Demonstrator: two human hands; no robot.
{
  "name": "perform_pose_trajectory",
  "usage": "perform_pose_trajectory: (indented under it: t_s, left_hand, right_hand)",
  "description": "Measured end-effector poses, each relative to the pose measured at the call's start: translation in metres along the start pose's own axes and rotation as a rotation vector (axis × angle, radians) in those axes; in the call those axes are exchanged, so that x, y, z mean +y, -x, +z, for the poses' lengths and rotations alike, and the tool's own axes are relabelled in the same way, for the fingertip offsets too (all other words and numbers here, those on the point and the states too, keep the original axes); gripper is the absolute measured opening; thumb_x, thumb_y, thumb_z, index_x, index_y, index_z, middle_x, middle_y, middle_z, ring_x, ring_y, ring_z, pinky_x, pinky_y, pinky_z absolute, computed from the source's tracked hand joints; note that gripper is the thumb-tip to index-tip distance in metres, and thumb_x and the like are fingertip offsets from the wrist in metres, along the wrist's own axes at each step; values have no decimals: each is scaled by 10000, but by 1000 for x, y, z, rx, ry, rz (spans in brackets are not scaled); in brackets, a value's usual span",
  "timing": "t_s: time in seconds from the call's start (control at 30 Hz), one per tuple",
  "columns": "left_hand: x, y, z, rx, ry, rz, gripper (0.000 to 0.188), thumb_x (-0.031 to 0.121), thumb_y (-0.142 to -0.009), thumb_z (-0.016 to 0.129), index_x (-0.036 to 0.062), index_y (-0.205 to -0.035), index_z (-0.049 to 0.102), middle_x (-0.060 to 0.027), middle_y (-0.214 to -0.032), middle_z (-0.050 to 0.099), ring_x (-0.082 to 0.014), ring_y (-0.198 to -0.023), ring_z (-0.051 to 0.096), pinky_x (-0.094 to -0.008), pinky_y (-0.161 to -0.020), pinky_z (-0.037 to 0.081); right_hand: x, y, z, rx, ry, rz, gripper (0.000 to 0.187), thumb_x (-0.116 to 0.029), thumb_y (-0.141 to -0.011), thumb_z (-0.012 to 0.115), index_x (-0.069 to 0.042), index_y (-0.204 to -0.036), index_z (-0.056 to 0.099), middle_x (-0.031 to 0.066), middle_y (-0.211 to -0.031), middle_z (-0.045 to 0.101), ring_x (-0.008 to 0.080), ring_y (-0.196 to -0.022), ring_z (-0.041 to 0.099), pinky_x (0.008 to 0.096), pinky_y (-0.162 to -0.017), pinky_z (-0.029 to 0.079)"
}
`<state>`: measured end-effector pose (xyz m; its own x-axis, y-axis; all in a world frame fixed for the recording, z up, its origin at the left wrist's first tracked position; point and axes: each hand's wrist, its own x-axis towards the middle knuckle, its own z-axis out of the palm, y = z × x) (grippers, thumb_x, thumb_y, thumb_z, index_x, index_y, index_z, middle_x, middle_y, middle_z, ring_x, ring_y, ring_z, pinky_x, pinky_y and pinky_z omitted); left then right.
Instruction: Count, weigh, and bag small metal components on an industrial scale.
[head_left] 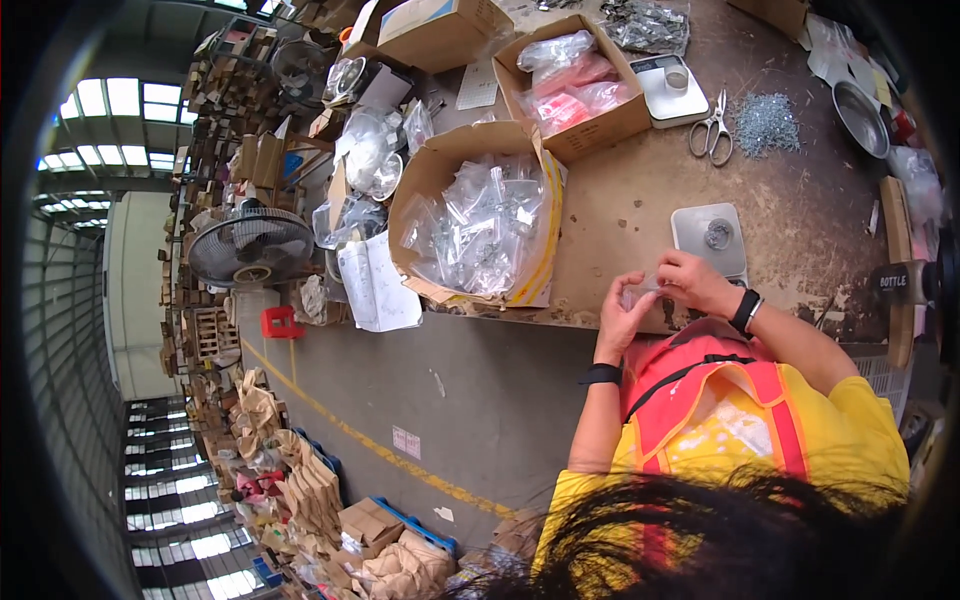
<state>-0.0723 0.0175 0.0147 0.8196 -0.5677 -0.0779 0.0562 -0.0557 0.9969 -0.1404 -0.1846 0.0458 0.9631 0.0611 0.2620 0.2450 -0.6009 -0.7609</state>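
My left hand and my right hand meet at the near edge of the brown workbench. Together they pinch a small clear plastic bag. What is in the bag is too small to tell. Each wrist wears a black band. Just beyond my right hand stands a small grey scale with a little round dish on it. To the left of my hands an open cardboard box is full of small clear bags of metal parts.
A second box with pink and clear bags stands further back. Beside it are a white scale, scissors, a pile of screws and a metal bowl. A fan and red stool stand on the floor at left.
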Motion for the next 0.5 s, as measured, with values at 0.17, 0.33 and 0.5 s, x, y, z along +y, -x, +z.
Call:
perform_pose_trajectory:
  t_s: [0.17, 0.33, 0.5]
  left_hand:
    - [-13, -6, -11, 70, 20, -134, 117, 151, -988, 678, 42, -1029, 677, 34, -918, 640, -29, -753, 520, -188, -619, 419]
    - [-18, -12, -8, 60, -19, -185, 123, 150, -1010, 650, 28, -1011, 669, 18, -894, 629, -40, -786, 551, -202, -648, 439]
    - [-13, -11, 6, 40, -16, -59, 155, 152, -1014, 637, 0, -1045, 643, 16, -894, 623, -74, -834, 559, -228, -761, 470]
  right_hand:
    - [3, 0, 2, 44, -128, 150, 151, -50, -842, 722, -34, -952, 620, 126, -902, 604, 292, -831, 642, 377, -728, 532]
    - [-2, -1, -1, 108, -255, 313, 133, -24, -871, 675, -3, -967, 585, 117, -844, 632, 215, -768, 661, 331, -700, 530]
    - [5, 1, -1, 137, -339, 356, 216, -42, -862, 669, 5, -1019, 529, 92, -818, 627, 182, -737, 651, 318, -687, 532]
